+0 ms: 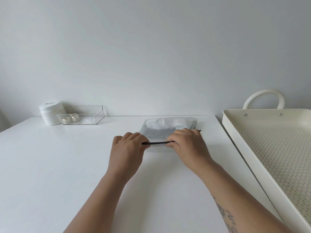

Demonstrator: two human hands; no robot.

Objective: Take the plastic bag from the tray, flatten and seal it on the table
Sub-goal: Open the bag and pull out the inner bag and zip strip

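A clear plastic bag (165, 126) with white and grey contents lies flat on the white table (67, 165), its black zip strip along the near edge. My left hand (127, 148) pinches the left end of the strip. My right hand (188, 144) pinches the strip further right, covering the bag's near right corner. A short stretch of black strip shows between the two hands. The cream perforated tray (235, 130) with a loop handle stands to the right of the table, apart from the bag.
A white lidded jar (49, 113) stands at the back left of the table. Beside it a clear plastic box (94, 115) holds two small jars. A plain wall runs behind the table.
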